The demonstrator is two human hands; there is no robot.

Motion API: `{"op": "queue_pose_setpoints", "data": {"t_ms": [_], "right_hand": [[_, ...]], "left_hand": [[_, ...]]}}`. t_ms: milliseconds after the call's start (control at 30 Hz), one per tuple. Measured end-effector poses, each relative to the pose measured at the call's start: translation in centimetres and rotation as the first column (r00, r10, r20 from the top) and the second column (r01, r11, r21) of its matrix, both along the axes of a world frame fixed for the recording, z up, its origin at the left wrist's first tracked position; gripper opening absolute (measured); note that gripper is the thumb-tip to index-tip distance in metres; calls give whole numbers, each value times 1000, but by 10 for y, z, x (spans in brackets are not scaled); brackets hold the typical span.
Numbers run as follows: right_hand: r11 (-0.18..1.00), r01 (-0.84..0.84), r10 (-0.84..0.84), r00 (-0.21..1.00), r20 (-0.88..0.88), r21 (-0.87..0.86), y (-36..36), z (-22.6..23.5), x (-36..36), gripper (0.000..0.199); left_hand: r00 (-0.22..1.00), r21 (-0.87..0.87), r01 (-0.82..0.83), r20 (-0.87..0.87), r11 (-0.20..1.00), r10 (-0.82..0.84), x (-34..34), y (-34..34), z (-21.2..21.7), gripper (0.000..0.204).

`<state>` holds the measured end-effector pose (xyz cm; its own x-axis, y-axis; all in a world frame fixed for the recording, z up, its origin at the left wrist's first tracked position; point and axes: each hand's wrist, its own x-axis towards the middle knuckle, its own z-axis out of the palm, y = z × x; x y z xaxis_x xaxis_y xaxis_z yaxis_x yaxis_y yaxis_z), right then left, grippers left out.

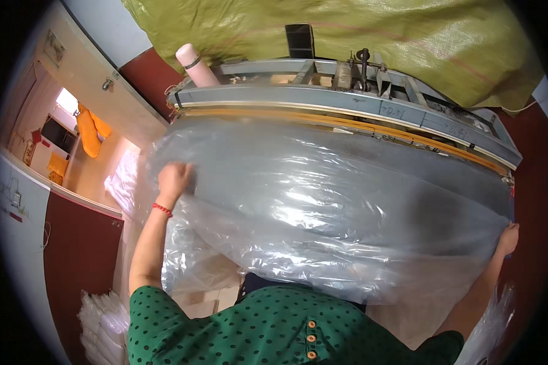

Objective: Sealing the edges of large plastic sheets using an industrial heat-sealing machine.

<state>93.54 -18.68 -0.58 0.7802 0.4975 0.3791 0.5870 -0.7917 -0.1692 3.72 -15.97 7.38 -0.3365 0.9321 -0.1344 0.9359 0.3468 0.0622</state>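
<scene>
Holding a clear plastic sheet [323, 204] out over the dark grey tabletop [456, 173], I have my two hands set wide apart, one toward each side. My left hand [175, 180] is curled into a loose fist on the film at the left, back uppermost, though the exact spot where my fingers meet the plastic is hidden from me. My right hand [510, 238] is clamped on the sheet's right edge, just beside the right end of the tabletop. Between them the film lies in shiny wrinkles, and its near part hangs down in front of my body, close to my green dotted shirt [256, 328]. A red bracelet [162, 210] circles my left wrist. Along the far side of the tabletop run orange strips [347, 126], and behind them lies a long grey metal frame [274, 95]. A pink bottle [196, 66] with a dark band is at the frame's left end, and a dark metal clamp [363, 68] sits on it right of the middle. Behind the frame a dark phone-like slab [299, 41] is propped before a yellow-green tarp [402, 36]. To my left a pale door [97, 67] is open onto another room where orange cloth [90, 135] hangs, and pale plastic bundles [106, 325] are piled low beside me.
</scene>
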Motion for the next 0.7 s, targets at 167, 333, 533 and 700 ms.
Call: {"op": "queue_pose_setpoints", "data": {"t_ms": [167,333,533,700], "right_hand": [[1000,-7,7,1000,-23,0,6,-6,11,31],[997,8,-3,998,-68,82,2,-12,24,32],[764,-130,343,912,-226,633,-15,-36,87,37],[502,6,626,688,-368,865,-66,4,113,29]], "left_hand": [[775,384,597,-48,704,-631,61,30,-19,42],[698,250,697,-25,672,-716,75,26,-44,59],[762,417,576,40,703,-647,78,40,-50,39],[861,643,288,151,710,-486,96,63,-44,24]]}}
